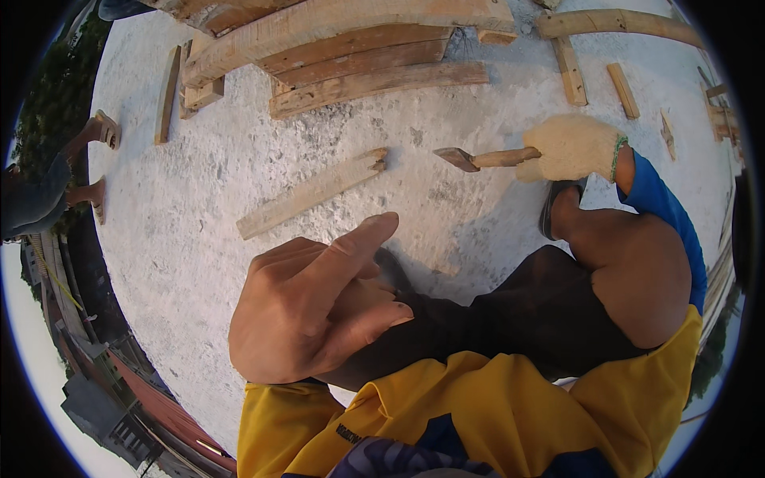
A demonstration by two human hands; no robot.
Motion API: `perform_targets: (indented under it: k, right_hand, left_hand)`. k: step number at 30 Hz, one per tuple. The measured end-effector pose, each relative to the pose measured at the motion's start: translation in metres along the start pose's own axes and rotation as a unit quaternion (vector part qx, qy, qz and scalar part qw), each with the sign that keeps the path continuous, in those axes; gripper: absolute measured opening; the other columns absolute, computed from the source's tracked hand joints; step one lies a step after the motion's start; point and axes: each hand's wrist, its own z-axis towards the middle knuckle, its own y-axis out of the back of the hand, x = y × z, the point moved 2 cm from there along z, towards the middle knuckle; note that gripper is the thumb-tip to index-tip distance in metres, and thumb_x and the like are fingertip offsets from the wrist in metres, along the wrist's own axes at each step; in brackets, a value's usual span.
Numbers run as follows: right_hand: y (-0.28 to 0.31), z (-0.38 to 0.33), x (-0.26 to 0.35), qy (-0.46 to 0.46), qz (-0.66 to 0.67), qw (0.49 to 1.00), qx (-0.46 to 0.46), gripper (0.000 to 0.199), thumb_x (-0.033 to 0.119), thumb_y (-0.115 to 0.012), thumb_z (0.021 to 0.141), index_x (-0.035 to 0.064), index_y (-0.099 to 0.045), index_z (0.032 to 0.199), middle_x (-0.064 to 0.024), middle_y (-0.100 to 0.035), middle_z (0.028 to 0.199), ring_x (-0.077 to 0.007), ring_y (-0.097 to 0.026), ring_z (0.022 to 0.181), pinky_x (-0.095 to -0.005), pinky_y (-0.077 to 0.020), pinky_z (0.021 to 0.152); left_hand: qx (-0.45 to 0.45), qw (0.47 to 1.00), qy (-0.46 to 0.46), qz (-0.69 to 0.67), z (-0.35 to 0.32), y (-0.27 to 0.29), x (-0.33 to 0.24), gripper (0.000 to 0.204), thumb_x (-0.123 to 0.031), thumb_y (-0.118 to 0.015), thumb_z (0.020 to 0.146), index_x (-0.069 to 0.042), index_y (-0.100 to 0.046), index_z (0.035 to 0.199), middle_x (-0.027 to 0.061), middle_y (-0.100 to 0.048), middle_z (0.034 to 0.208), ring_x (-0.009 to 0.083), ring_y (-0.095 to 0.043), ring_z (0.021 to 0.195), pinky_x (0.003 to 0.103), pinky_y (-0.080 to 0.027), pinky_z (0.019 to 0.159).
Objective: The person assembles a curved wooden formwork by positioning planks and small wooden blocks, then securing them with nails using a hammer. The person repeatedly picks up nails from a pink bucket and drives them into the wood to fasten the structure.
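Note:
My left hand, bare, is raised close in front of my body. Its index finger and thumb stretch out apart, the other fingers curl in, and nothing shows between them. In a cream work glove, my right hand is closed around the handle of a wooden-handled tool with a wedge-shaped metal head. That head points left, above the rough pale concrete floor. On the floor between my hands and the stacked timber lies a short, pale wooden board with a broken right end.
Ahead, stacked timber planks span the work area. More wood pieces lie at the far right, including an upright-lying batten and a long beam. A person's legs are at the left, near the slab's edge.

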Motion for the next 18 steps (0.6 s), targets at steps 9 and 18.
perform_targets:
  k: [9,18]
  right_hand:
    - [-0.035,0.025,-0.030,0.109,0.003,0.979,-0.170,0.056,0.056,-0.066,0.090,0.0011,-0.077,0.091,-0.0212,-0.072,0.079,-0.0428,-0.071,0.077,-0.0543,-0.0556,0.071]
    - [-0.099,0.077,-0.087,0.105,0.163,0.970,-0.147,0.037,0.037,-0.073,0.086,0.0020,-0.077,0.097,-0.0226,-0.073,0.084,-0.0418,-0.073,0.081,-0.0530,-0.0566,0.075]
  left_hand:
    - [0.060,0.995,0.076,0.012,0.026,-0.005,-0.002,0.071,-0.035,-0.089,0.084,0.006,-0.065,0.138,0.0123,-0.074,0.076,0.0307,-0.072,0.069,0.040,-0.057,0.069]
    - [0.305,0.908,0.278,-0.072,0.070,0.001,0.040,0.067,-0.023,-0.083,0.092,0.004,-0.058,0.147,0.0151,-0.072,0.082,0.0277,-0.070,0.077,0.039,-0.054,0.073]
